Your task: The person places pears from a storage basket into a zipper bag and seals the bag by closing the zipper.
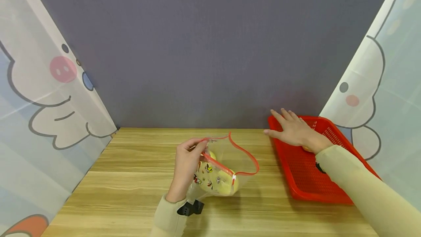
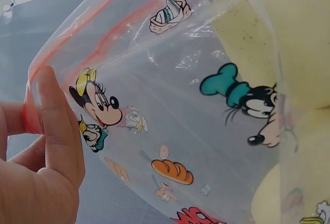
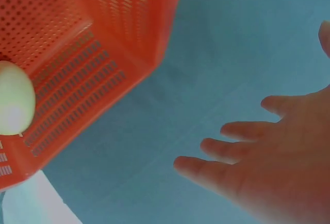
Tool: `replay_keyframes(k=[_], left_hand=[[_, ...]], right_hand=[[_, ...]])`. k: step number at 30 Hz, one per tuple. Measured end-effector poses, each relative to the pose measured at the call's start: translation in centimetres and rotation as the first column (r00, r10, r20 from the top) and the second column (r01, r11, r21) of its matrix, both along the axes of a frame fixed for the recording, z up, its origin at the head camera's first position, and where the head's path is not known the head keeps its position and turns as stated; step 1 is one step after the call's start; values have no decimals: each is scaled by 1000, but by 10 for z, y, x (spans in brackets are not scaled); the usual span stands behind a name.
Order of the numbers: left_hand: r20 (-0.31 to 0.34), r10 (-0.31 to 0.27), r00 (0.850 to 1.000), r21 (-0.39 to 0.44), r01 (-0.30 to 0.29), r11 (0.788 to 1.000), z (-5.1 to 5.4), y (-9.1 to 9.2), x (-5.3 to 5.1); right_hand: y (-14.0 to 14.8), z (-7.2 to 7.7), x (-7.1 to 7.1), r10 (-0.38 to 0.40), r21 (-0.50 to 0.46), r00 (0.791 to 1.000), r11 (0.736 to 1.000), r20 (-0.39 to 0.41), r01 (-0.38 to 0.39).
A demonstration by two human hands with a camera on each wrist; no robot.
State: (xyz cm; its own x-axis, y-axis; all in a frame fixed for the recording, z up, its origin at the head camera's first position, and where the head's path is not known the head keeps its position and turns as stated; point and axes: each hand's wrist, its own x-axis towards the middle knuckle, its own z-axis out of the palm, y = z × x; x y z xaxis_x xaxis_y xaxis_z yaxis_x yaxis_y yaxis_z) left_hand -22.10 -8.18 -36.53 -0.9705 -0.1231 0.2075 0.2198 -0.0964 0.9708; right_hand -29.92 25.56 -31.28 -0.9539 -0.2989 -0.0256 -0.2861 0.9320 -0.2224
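Observation:
My left hand (image 1: 186,164) pinches the rim of a clear zip bag (image 1: 243,156) with red edging and cartoon prints. The bag's mouth gapes, and rounded yellow, speckled things (image 1: 226,183) like fruit lie inside; the left wrist view has them (image 2: 299,53) close behind the film. Over the far left side of a red plastic basket (image 1: 290,178), my right hand (image 1: 292,131) is spread with straight fingers and holds nothing. A pale rounded thing (image 3: 15,97) lies in that basket, mostly hidden by the right hand and wrist in the head view.
Both hands work over a wood-grain table (image 1: 131,185). A dark grey wall (image 1: 210,54) rises at its back edge. Curtains with cartoon animals (image 1: 49,83) hang on the left and right sides. The basket stands at the table's right side.

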Motion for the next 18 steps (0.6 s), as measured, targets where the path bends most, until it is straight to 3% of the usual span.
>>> replay_keyframes(k=[18], left_hand=[[0,1,1000,-9,-1,1000,-2,0,-2]], right_hand=[[25,-20,-17,-65,-41,997,997,38,67]])
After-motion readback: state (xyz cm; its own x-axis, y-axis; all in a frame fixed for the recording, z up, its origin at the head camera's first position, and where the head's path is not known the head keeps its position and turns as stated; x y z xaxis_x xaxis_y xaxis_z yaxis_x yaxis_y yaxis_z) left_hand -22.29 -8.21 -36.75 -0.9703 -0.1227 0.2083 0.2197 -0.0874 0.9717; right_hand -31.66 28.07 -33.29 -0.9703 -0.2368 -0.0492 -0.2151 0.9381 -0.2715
